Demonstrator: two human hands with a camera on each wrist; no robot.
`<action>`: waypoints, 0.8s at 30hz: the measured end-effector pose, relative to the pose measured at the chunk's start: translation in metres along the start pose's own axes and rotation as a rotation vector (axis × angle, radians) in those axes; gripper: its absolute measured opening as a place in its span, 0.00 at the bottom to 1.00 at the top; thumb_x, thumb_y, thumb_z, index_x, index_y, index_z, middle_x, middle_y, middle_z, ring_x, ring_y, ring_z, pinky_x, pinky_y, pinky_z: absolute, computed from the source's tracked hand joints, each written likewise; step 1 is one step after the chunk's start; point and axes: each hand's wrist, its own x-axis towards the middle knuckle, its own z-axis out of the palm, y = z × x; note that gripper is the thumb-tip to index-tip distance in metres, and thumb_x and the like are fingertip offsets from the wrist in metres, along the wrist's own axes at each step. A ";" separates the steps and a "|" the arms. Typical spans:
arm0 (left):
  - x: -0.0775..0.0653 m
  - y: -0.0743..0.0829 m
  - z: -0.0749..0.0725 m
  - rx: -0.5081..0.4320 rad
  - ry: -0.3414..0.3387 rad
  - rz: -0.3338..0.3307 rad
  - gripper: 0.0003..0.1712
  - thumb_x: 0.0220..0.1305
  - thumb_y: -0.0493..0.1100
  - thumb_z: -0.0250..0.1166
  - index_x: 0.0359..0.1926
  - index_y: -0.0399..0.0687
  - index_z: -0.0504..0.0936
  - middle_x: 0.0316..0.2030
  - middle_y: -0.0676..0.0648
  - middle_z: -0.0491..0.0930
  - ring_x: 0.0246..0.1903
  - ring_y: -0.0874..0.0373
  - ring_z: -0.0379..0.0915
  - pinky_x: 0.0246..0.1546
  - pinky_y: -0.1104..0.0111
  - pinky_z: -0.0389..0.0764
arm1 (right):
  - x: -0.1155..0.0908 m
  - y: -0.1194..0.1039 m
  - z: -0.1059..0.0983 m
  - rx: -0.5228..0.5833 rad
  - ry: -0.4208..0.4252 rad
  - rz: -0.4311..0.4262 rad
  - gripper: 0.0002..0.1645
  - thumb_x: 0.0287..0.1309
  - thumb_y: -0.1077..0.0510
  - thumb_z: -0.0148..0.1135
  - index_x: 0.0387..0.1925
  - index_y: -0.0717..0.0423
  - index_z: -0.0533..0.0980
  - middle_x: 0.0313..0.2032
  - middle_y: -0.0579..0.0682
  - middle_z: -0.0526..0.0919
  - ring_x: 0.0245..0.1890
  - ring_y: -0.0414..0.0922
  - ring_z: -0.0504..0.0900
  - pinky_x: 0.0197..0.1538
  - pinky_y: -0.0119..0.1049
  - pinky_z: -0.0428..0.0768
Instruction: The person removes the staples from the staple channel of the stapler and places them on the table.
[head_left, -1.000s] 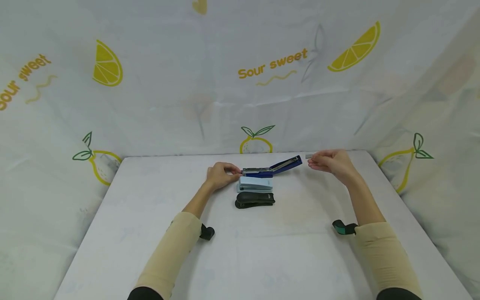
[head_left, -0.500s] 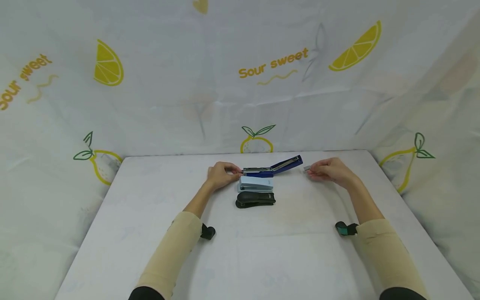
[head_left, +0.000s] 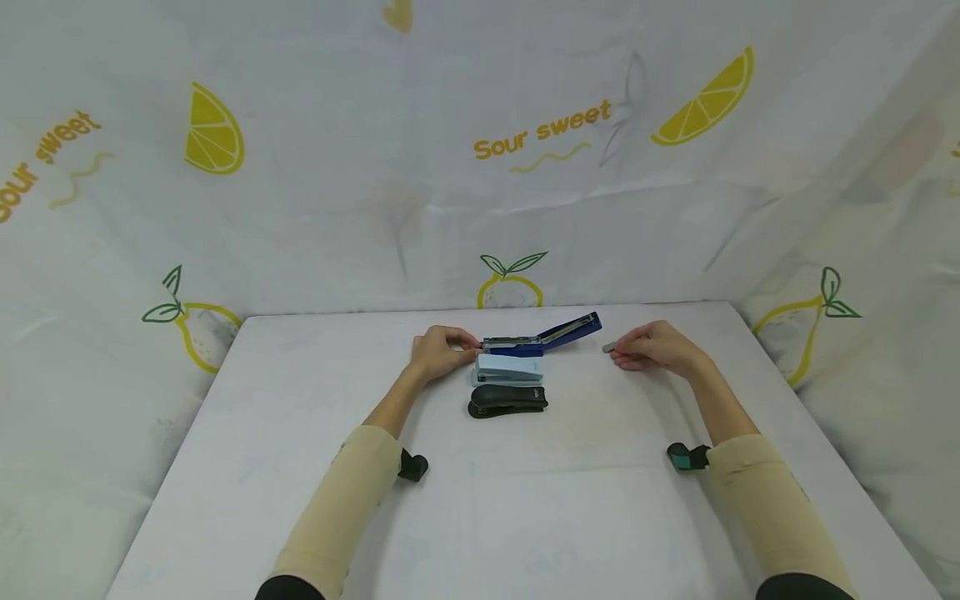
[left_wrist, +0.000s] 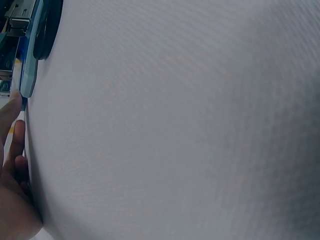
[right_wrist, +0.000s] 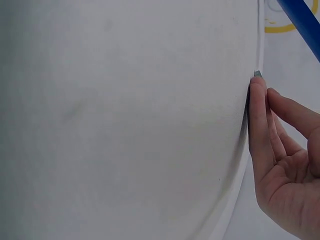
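1. Dark-blue, silver-railed stapler (head_left: 553, 337): opening looks done; small grey strip (head_left: 608, 347) is not yet sitting inside.
2. It is lying splayed, farthest of three, lid tilting up.
3. Left hand (head_left: 441, 352) is pinching its left end; right hand (head_left: 656, 348) is pinching the strip.
4. Pale-blue stapler (head_left: 510, 367) and black stapler (head_left: 508, 400) are lying folded, nearer.

Blue stapler (head_left: 544, 342): smooth plastic, metal rail (head_left: 512, 342). Grey strip (head_left: 608, 347): dull metal.

black stapler (head_left: 508, 401) on white table (head_left: 570, 525); pale backdrop (head_left: 322, 242) behind; yellow lemon prints (head_left: 216, 146); "Sour sweet" lettering (head_left: 492, 149)
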 end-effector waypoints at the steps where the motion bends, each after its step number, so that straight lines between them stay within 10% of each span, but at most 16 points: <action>1: 0.000 0.000 0.000 -0.001 0.000 0.000 0.08 0.68 0.50 0.75 0.45 0.57 0.95 0.41 0.51 0.92 0.54 0.53 0.83 0.69 0.45 0.62 | 0.001 0.000 0.000 -0.006 -0.004 0.006 0.25 0.80 0.63 0.59 0.65 0.82 0.71 0.41 0.50 0.93 0.41 0.37 0.92 0.50 0.32 0.90; 24: 0.002 -0.002 0.000 0.000 -0.005 -0.011 0.08 0.68 0.51 0.75 0.44 0.57 0.95 0.40 0.51 0.92 0.51 0.55 0.82 0.69 0.44 0.62 | -0.004 -0.007 0.001 -0.181 0.041 0.017 0.23 0.80 0.62 0.58 0.63 0.81 0.76 0.47 0.63 0.93 0.40 0.40 0.93 0.47 0.34 0.90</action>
